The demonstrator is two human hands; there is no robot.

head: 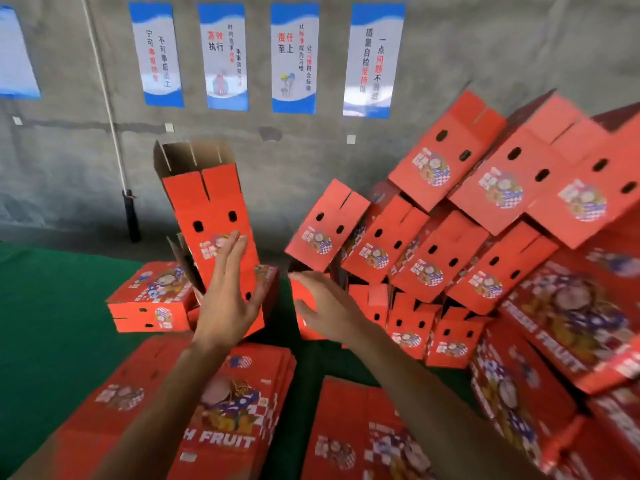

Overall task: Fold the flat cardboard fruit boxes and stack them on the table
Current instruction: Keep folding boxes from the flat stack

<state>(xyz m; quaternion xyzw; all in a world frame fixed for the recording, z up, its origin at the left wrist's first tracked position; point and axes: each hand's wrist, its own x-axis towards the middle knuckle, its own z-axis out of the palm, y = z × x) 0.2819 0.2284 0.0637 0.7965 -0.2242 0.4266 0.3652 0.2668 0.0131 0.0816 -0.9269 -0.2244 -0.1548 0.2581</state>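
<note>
1. Head view: cardboard fruit box (211, 216), red with printed fruit art and dark punched holes, stands tall and tilted on the green-covered bench (52, 306). Its top flaps are open and show brown inner board; nothing is visible inside it.
2. Left hand (225, 299) is spread wide, fingers straight, palm laid against the front face of the standing box; it steadies the box and is not curled round it.
3. Right hand (325, 310) is open too, fingers relaxed, hovering just beside the box and holding nothing.
4. Handling, as a judgement: the box looks light and stiff but easily creased, likely to tip when stood on end. The side walls near the corners, or the punched holes, seem the surest places to hold; loose flaps would bend.
5. Heap of folded boxes (485, 209) leans in tilted rows at the right, touching one another, flaps up; their insides are hidden.
6. Folded box lying flat (152, 299) sits just behind and left of the standing one.
7. Stacks of flat boxes (221, 410) lie nearest the camera, one marked "FRUIT".
8. Posters (294, 57) with Chinese text hang on the grey wall (69, 150) behind.
</note>
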